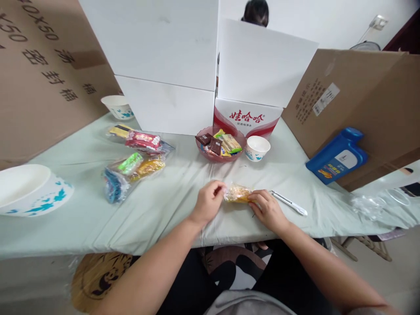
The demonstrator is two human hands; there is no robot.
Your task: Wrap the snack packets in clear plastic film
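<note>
Between my hands, low over the cloth, is a yellow item in clear plastic wrap [239,193]; its exact kind I cannot make out. My left hand [209,201] pinches the loose plastic at its left end. The fingers of my right hand [267,210] close round its right end. Just right of that hand lies a silver and white pen-like tool [288,203]. Beyond my hands stands a pink glass bowl [220,157] holding several wrapped snacks, with a white paper cup [257,148] beside it.
Several plastic-wrapped packets [141,153] lie at the left. A large paper bowl [33,190] and a smaller paper bowl [118,107] stand farther left. Cartons wall the back and sides, among them a white and red box [248,117]. A blue bottle [337,155] leans at the right.
</note>
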